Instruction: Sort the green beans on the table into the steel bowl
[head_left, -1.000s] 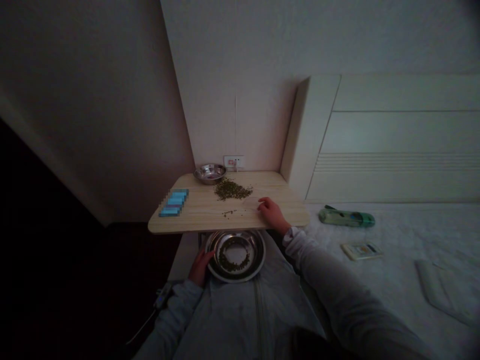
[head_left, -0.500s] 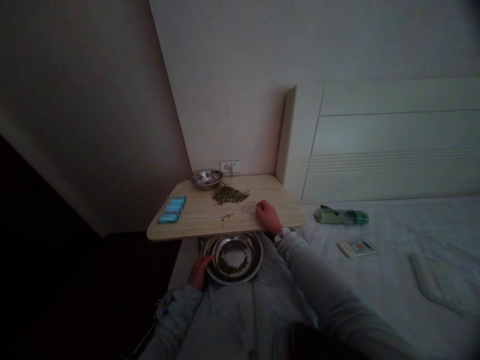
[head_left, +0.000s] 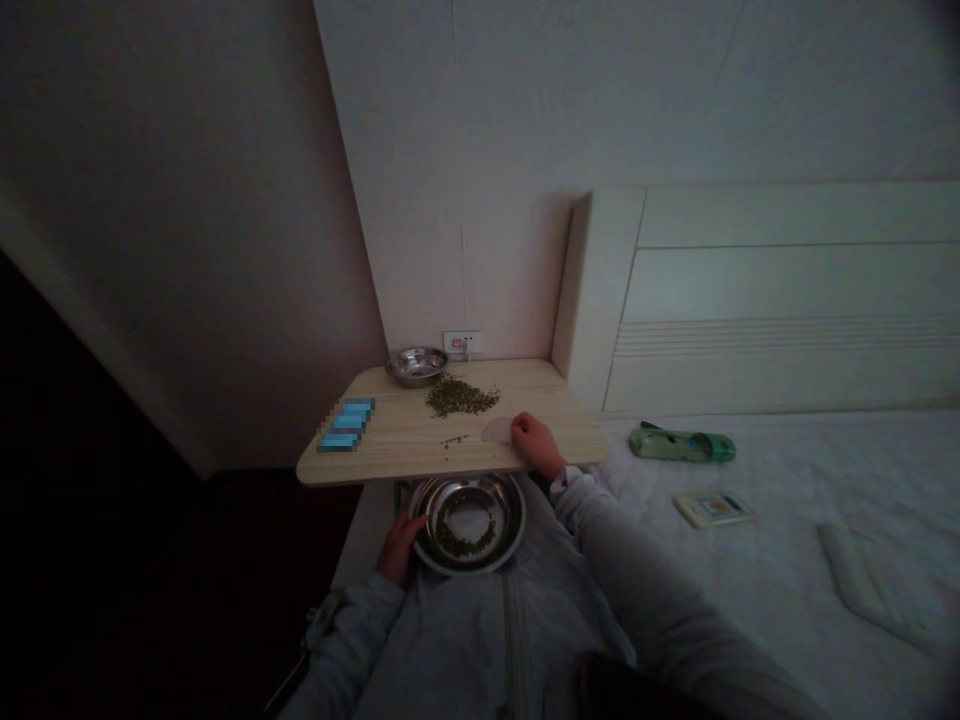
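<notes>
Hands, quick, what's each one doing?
Left hand: holding the rim of the round stainless steel bowl.
Right hand: closed, on the pale wooden tabletop, holding nothing visible.

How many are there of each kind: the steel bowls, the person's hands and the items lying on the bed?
Steel bowls: 2 (far bowl on the wooden table, near bowl below its edge)
Hands: 2 (left hand, right hand)
Items on the bed: 3 (green container, booklet, white cloth)
Total: 7

Dim bedroom corner: pale walls (head_left: 465,180) meet behind a light wood tabletop (head_left: 397,450), with a wall socket (head_left: 461,343) above it. A cream panelled headboard (head_left: 780,300) and white bedding (head_left: 825,470) lie right; deep shadow fills the lower left.
</notes>
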